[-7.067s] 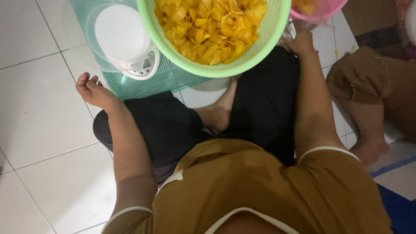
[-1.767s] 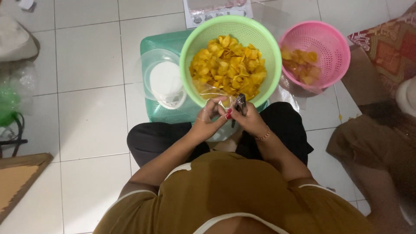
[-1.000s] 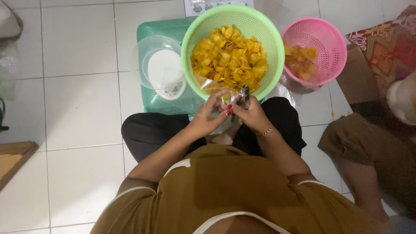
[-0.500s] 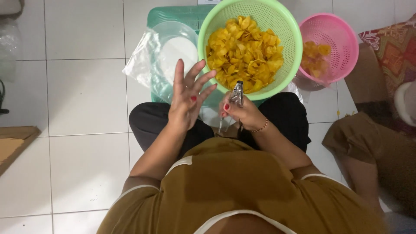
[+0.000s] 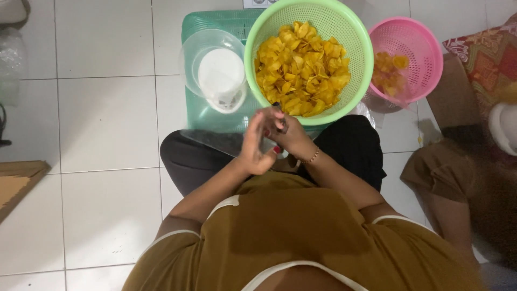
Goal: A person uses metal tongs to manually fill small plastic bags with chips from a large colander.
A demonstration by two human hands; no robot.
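My two hands meet over my lap, just below the green basket (image 5: 367,59) heaped with yellow chips (image 5: 301,70). My right hand (image 5: 291,139) grips a small dark metal tool (image 5: 281,123) that points up toward the basket's near rim. My left hand (image 5: 254,145) presses against the right one, fingers curled. A blurred clear plastic bag (image 5: 215,141) stretches from it to the left over my knee.
A pink basket (image 5: 431,43) with a few chips stands to the right of the green one. A clear tub with a white inside (image 5: 221,73) sits on a teal tray (image 5: 215,24). Another seated person (image 5: 458,178) and a patterned cushion (image 5: 484,59) are at right. A brown board (image 5: 16,186) lies at left.
My left hand, spread open in the air half a second ago, has closed in against my right hand. The clear bag has come down from beside the tub to my lap.
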